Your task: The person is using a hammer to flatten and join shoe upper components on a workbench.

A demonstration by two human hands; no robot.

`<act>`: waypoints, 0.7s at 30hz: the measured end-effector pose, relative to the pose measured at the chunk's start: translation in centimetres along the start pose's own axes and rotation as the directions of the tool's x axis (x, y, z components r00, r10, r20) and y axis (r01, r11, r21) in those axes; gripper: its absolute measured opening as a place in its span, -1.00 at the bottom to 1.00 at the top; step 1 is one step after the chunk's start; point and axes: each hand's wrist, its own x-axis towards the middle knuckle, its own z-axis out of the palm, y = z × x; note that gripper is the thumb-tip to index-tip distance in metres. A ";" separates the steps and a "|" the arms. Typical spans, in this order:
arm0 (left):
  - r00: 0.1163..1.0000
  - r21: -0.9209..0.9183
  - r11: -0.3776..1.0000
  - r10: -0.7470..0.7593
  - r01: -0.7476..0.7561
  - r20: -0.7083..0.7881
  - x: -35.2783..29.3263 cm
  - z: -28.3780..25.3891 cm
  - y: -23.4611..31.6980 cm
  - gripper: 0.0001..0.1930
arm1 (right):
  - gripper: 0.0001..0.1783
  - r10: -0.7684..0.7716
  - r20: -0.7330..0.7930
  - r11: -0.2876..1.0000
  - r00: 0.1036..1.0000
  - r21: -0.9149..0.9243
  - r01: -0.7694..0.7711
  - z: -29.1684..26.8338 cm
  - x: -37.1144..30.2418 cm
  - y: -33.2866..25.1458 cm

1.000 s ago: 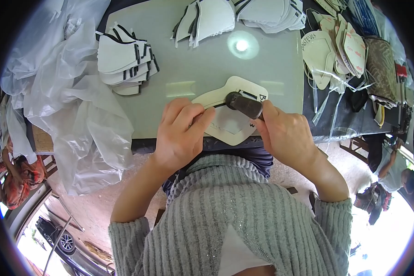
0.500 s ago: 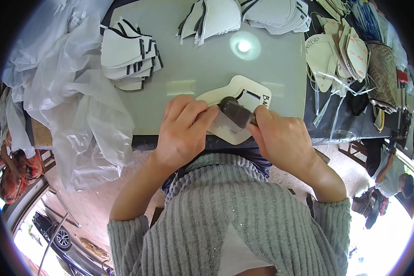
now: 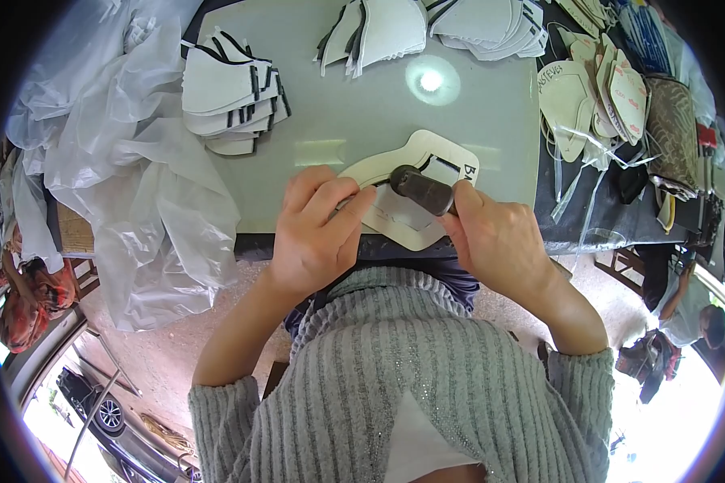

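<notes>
On the grey-green table board, a cream card pattern (image 3: pixel 440 144) with a cut-out lies close to my body. A white piece trimmed with a black strip (image 3: pixel 441 172) shows in its cut-out. My right hand (image 3: pixel 499 237) grips a hammer (image 3: pixel 424 190), its dark, round-ended head over the cut-out. Whether the head touches the work, I cannot tell. At the pattern's left edge is my left hand (image 3: pixel 318 229), its fingers bent and drawn together, tips down by the cut-out's edge. Whatever these fingers pinch is hidden.
White cut pieces with black edging (image 3: pixel 217 84) are stacked at the left; more white pieces (image 3: pixel 391 32) lie along the far side. Crumpled clear plastic (image 3: pixel 157 201) hangs over the left edge. Card patterns (image 3: pixel 564 101) and a brown patterned roll (image 3: pixel 670 133) sit at the right.
The hammer head has shifted slightly up and to the right over the pattern, and turned a little. My left hand stays at the pattern's left edge.
</notes>
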 end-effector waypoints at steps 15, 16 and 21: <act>1.000 0.015 1.000 -0.024 0.024 -0.017 -0.1 0.3 0.3 -0.68 | -0.65 -0.033 -0.093 0.994 0.995 0.104 0.042 -1.0 0.7 -1.3; 1.000 0.014 1.000 -0.027 0.027 -0.015 -0.2 0.2 0.4 -0.68 | -0.64 -0.005 -0.028 0.999 1.000 0.042 0.006 -0.6 0.7 -1.2; 0.989 0.005 0.991 -0.136 0.137 -0.064 -0.1 0.1 0.6 -0.67 | -0.64 0.004 0.047 1.000 0.999 -0.006 -0.004 -0.3 0.8 -1.0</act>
